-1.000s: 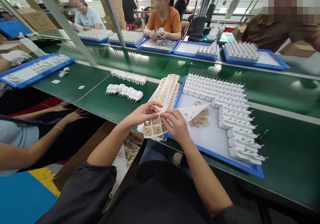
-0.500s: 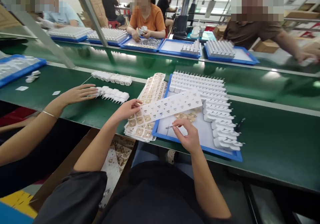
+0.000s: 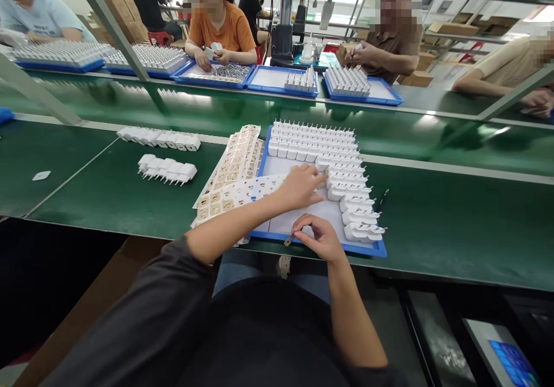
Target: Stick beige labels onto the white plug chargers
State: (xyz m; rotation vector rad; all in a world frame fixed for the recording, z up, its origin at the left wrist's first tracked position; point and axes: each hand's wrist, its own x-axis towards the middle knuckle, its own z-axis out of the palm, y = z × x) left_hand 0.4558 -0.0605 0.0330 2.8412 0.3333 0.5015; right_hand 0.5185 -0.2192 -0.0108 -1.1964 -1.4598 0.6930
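Note:
My right hand [image 3: 320, 238] is pinched on a small tan die-cut piece [image 3: 288, 240] above the front edge of a blue-rimmed tray [image 3: 363, 250]. My left hand [image 3: 303, 186] reaches across the tray, palm down, thumb apart from the fingers. Its slightly blurred fingertips are by the white plug housings [image 3: 340, 186], and the hand covers most of the loose tan pieces there. Under my left forearm lies a white backing sheet [image 3: 264, 186] with small cut-out marks, partly hidden. Left of the tray, sheets of tan stickers [image 3: 234, 165] are stacked.
Two rows of white housings, the back row [image 3: 158, 138] and the front row [image 3: 168, 169], lie on the green bench to the left. A dark pen-like tool [image 3: 382, 200] lies right of the tray. Co-workers sit across the line behind more blue trays [image 3: 281, 81].
My left hand has left the backing sheet's end and moved right, over the tray. My right hand stays low, still pinching. The view has shifted; the neighbour's arm at left is gone.

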